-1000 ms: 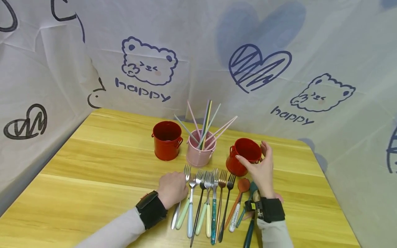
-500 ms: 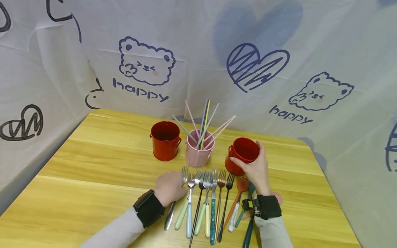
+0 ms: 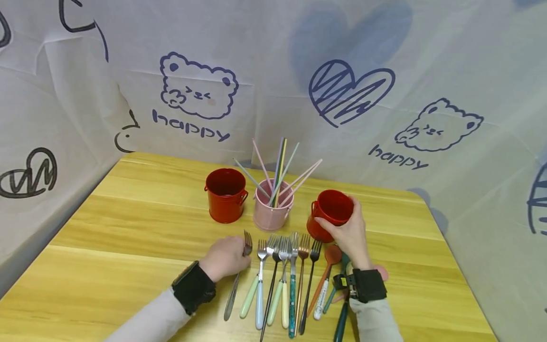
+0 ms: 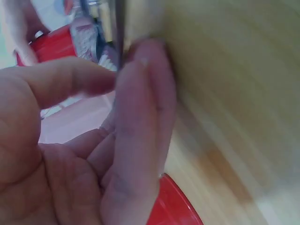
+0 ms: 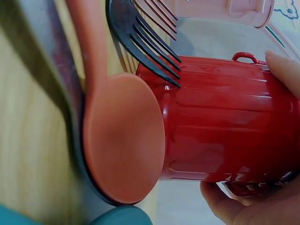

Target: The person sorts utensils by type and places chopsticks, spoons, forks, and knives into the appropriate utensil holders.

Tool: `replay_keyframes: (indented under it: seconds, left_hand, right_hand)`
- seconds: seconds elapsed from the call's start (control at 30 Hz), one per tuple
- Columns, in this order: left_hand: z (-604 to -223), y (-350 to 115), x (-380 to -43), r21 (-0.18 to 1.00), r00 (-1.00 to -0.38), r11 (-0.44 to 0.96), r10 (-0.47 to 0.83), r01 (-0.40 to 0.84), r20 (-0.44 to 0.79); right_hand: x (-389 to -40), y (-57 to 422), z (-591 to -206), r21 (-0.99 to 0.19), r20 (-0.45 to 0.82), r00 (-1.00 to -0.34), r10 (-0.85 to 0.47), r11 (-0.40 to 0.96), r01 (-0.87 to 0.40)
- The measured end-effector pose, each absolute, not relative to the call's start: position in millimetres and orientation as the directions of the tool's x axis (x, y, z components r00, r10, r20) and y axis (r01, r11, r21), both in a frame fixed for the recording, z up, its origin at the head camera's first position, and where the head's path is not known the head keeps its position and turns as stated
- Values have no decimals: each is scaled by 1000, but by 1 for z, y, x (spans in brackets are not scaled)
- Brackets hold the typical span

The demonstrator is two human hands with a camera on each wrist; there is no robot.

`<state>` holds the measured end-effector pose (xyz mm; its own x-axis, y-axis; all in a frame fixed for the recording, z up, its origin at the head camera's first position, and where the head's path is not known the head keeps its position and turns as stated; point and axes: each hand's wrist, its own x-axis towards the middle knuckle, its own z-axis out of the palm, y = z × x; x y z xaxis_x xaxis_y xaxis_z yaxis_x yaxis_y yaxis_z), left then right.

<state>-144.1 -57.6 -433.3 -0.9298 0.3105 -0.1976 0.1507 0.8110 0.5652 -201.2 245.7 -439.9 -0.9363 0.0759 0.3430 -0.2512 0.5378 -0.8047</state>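
Observation:
My left hand (image 3: 225,259) pinches a metal fork (image 3: 231,298) at the left end of a row of forks, its tines pointing away from me. In the left wrist view, the thumb and fingers meet at its thin shaft (image 4: 119,28). My right hand (image 3: 351,237) grips the right-hand red bucket (image 3: 315,228), thumb on the near side and fingers on the far rim. The right wrist view shows the bucket's ribbed wall (image 5: 220,122) behind an orange spoon (image 5: 125,140) and a black fork (image 5: 140,37). Several forks with pastel, teal, copper and black handles lie side by side between my hands.
Another red bucket (image 3: 225,204) stands at the back left. Beside it, a pink bucket (image 3: 270,218) holds several thin coloured sticks. Spoons, among them an orange one (image 3: 333,255), lie under and near my right wrist. A white cloth wall (image 3: 273,57) rises behind the table.
My left hand has moved left, drawing the fork away from the row. My right hand has come in closer around the red bucket, which stays about where it was.

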Motion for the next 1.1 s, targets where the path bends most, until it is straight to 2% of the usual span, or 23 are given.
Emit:
replay_keyframes:
  seconds: [0.37, 0.7, 1.1]
  left_hand:
    - [-429, -65, -144, 654, -923, 733, 358, 186, -139]
    - [-416, -60, -146, 748, -896, 595, 444, 294, -1]
    - [-401, -50, -150, 736, -872, 523, 452, 430, 189]
  right_hand:
    - [-202, 245, -440, -805, 329, -940, 85, 545, -232]
    - [-199, 245, -440, -803, 326, -942, 85, 551, -228]
    - [-200, 245, -439, -811, 313, -946, 87, 542, -219]
